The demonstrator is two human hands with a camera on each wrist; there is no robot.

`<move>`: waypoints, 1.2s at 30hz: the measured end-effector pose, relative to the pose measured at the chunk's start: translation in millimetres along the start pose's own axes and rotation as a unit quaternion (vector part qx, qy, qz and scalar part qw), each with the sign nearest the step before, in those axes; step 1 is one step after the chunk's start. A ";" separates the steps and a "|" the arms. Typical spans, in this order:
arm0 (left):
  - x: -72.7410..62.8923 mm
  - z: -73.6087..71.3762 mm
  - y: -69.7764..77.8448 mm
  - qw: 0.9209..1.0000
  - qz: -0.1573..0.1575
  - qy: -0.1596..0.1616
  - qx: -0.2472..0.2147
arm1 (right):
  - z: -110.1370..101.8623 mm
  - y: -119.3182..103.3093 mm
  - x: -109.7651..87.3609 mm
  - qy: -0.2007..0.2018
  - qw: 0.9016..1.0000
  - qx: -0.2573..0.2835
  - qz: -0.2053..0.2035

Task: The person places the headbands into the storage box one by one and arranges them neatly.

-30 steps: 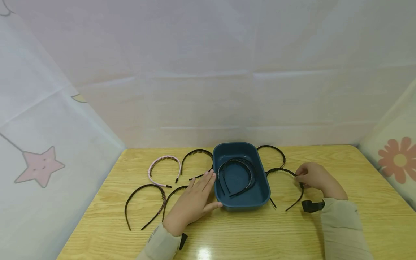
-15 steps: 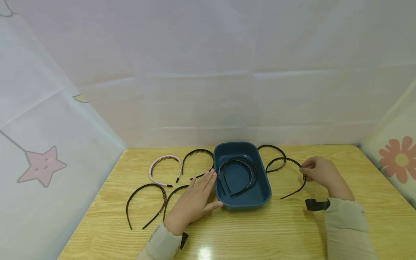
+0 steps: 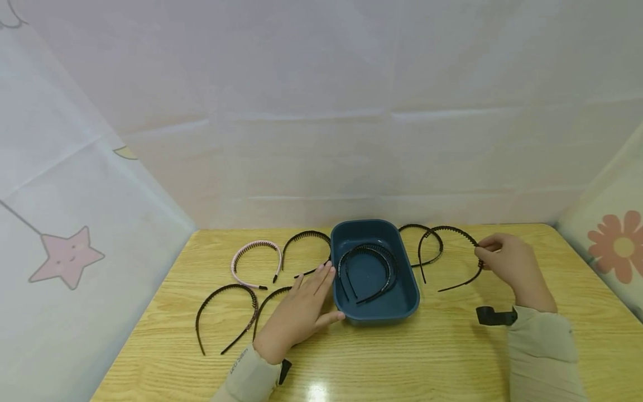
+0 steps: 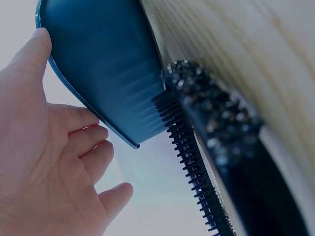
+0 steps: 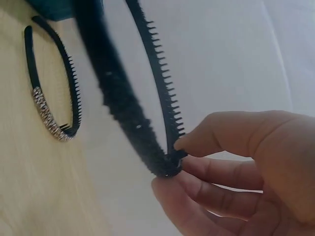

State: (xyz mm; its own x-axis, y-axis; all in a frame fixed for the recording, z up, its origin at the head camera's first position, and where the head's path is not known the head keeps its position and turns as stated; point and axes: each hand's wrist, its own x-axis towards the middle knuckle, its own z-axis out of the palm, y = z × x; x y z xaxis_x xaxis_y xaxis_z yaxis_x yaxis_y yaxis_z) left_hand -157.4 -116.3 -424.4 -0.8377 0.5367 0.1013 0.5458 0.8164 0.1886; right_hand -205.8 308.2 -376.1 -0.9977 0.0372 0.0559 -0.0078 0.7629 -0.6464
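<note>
My right hand (image 3: 512, 265) pinches a black toothed headband (image 3: 454, 228) by its arch, to the right of the blue basin (image 3: 411, 315). Up close in the right wrist view, thumb and fingers clasp that headband (image 5: 125, 108), which has a dark beaded stretch. My left hand (image 3: 296, 315) lies with fingers extended against the basin's left side; in the left wrist view its fingertips touch the basin's rim (image 4: 74, 91). Two dark headbands (image 3: 389, 273) lie inside the basin, overlapping. Below the left hand's camera, a headband with dark stones (image 4: 211, 108) fills the foreground.
Left of the basin lie a pink headband (image 3: 233, 262) and several black ones, including one at the front left (image 3: 197, 318) and one partly under the left hand. Behind the held headband, another headband (image 3: 441, 245) rests on the wooden table (image 3: 402, 363). A pale cloth backdrop (image 3: 321, 139) encloses the table.
My right hand has moved right and away from me, bringing the black headband up off the table and clear of the basin's side. My left hand has stayed at the basin.
</note>
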 end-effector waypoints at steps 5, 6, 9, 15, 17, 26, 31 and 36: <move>-0.5 0.5 -0.3 1.000 -0.001 0.000 0.001 | 0.1 -6.8 -2.4 0.028 0.999 0.020 -0.002; -0.6 0.4 -0.1 1.000 -0.001 0.000 0.002 | 0.0 -8.7 -3.0 0.032 0.999 0.024 -0.003; -0.4 0.4 0.0 1.000 -0.002 -0.002 0.002 | 0.3 -14.5 -4.3 0.041 0.999 0.031 -0.006; -0.2 1.0 -0.4 1.000 -0.001 0.000 0.001 | 3.7 -24.7 -4.9 0.057 0.997 0.044 -0.015; -0.3 1.0 -0.5 1.000 0.001 0.001 0.001 | 6.5 -27.6 -4.4 0.061 0.997 0.048 -0.020; -0.1 1.7 -0.7 1.000 -0.002 -0.001 0.003 | 24.9 -41.5 -3.7 0.083 0.993 0.062 -0.058; 0.2 1.7 -0.8 1.000 -0.001 0.002 0.002 | 35.4 -49.7 -3.6 0.086 0.991 0.070 -0.069; 0.3 1.7 -0.7 1.000 -0.003 0.000 0.002 | 44.4 -56.7 -4.0 0.075 0.992 0.081 -0.067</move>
State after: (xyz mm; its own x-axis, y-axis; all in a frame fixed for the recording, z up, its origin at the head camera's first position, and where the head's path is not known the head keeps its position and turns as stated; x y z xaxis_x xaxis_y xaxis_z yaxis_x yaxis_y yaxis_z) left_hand -158.0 -116.4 -426.1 -0.8406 0.5322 0.1005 0.5414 0.8200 0.1857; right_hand -204.3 236.1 -373.4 -0.9663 0.0473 0.2532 -0.1614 0.6547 -0.7385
